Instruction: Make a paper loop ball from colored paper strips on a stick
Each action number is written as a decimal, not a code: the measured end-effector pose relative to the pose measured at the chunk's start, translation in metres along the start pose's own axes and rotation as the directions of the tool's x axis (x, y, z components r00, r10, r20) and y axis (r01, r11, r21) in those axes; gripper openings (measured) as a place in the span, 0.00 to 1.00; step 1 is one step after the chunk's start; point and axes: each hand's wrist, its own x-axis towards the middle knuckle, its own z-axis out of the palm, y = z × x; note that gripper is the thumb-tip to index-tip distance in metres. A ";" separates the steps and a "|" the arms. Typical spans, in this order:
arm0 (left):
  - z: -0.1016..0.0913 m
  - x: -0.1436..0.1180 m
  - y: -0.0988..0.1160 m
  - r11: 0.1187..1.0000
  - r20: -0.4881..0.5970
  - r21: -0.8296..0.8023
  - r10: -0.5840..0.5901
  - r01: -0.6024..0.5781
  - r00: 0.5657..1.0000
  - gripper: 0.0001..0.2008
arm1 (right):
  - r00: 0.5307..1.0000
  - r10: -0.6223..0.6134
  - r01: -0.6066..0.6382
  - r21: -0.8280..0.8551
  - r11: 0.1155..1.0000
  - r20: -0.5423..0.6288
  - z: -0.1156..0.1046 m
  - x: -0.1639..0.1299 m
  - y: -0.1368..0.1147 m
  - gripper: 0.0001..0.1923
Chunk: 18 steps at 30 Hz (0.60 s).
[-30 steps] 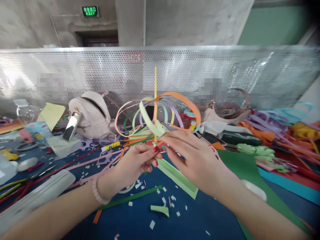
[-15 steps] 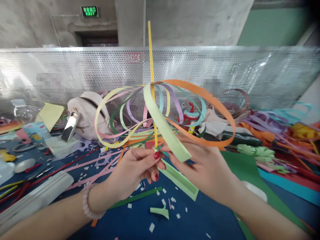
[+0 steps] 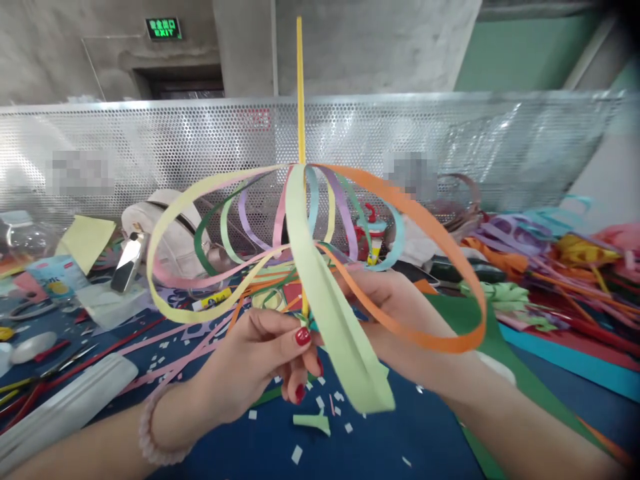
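Note:
I hold a paper-strip ornament upright in front of me: a thin yellow stick (image 3: pixel 300 87) with coloured loops fanning out, among them an orange loop (image 3: pixel 440 247), a pale yellow loop (image 3: pixel 165 220) and a wide light green strip (image 3: pixel 330 313) that hangs toward me. My left hand (image 3: pixel 260 363) pinches the stick's lower end where the strips meet. My right hand (image 3: pixel 400 313) sits behind the loops at the same junction, fingers closed near the bundle; the strips hide part of it.
A blue table (image 3: pixel 375 447) is strewn with white paper bits and strips. A pink bag (image 3: pixel 170 247) and a glue stick (image 3: pixel 213 300) lie at left, scissors (image 3: pixel 55 360) farther left. A dark green sheet (image 3: pixel 480 333) and heaps of coloured strips (image 3: pixel 560 267) lie at right. A perforated metal screen (image 3: pixel 150 147) stands behind.
The ornament has risen and come closer to the camera. Its loops have spread much wider. Both hands stayed at its lower junction.

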 end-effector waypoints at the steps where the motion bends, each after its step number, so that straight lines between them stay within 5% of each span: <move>1: 0.000 0.000 0.000 1.000 0.003 -0.008 0.008 -0.008 1.000 0.10 | 1.000 0.000 0.000 0.000 1.000 -0.005 0.000 -0.001 -0.002 0.04; 10: -0.001 -0.002 0.000 0.999 0.016 -0.004 0.036 -0.036 0.999 0.10 | 0.955 -0.259 0.204 -0.311 0.928 -0.145 0.010 -0.003 -0.003 0.09; 18: 0.000 -0.001 -0.004 0.996 0.043 -0.074 0.051 -0.048 0.998 0.09 | 0.932 -0.351 0.299 -0.359 0.884 -0.087 0.006 -0.005 -0.009 0.05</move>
